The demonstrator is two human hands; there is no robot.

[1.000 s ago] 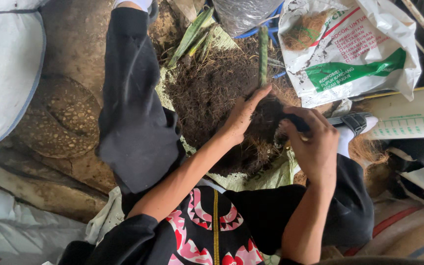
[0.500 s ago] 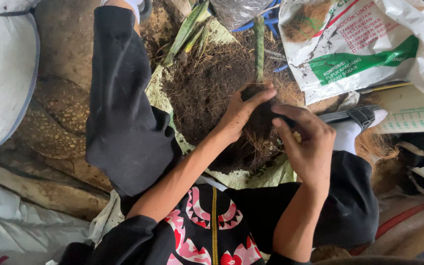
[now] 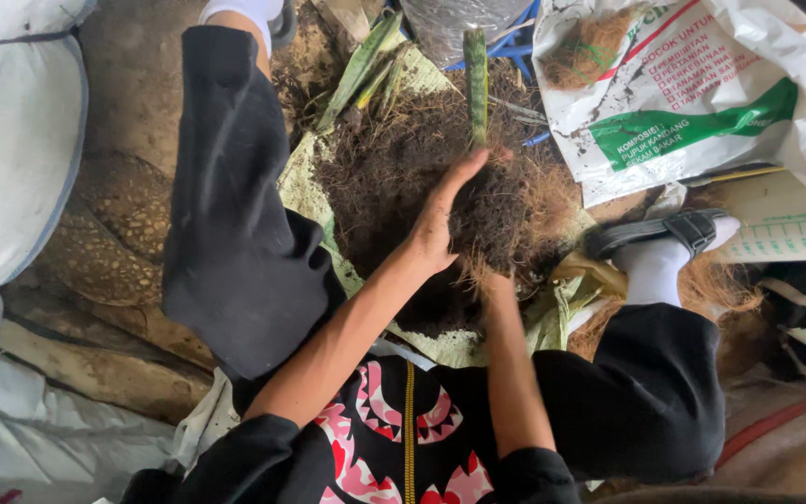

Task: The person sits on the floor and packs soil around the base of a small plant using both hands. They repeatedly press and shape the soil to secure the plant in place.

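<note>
a white sack [image 3: 2, 140] fills the far left, beside a black trouser leg [image 3: 235, 233]. the left hand [image 3: 440, 219] lies flat and open against the left side of a root clump [image 3: 501, 210], fingers stretched up toward the green stalk [image 3: 475, 84] that stands out of its top. the clump sits on the dark soil heap [image 3: 375, 187], between the two hands. the right hand [image 3: 496, 280] is just below the clump, buried in roots and soil; whether it grips cannot be told. further right, a white bag [image 3: 683, 93] with a green band lies open, and a sandalled foot [image 3: 664, 247] rests near it.
</note>
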